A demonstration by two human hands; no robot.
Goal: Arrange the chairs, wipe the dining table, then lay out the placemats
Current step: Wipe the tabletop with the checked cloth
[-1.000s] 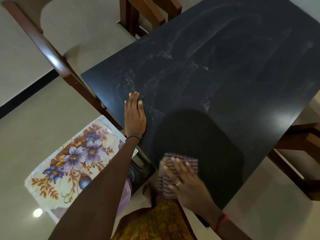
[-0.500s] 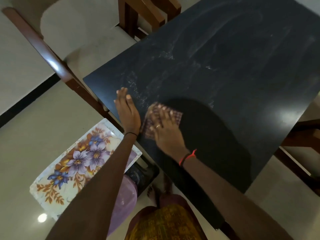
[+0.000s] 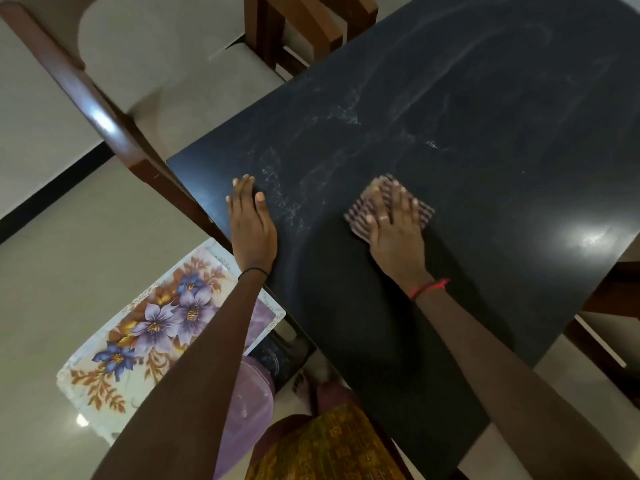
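The black dining table (image 3: 485, 140) fills the right of the head view, streaked with pale wet smears. My right hand (image 3: 396, 230) presses flat, fingers spread, on a folded striped cloth (image 3: 420, 211) near the table's middle. My left hand (image 3: 251, 223) rests flat on the table close to its left edge, fingers straight. A floral placemat (image 3: 138, 337) with purple flowers lies low beside the table's near-left corner, partly hidden by my left forearm.
A wooden chair (image 3: 114, 109) with a pale cushion stands at the table's left end. Another chair's brown frame (image 3: 609, 299) shows at the right edge. A purple plastic object (image 3: 247, 407) sits under my left arm. Pale tile floor surrounds the table.
My right hand slid the cloth from the table's near edge up beside my left hand, then right toward the table's middle. My left hand stayed planted at the left edge.
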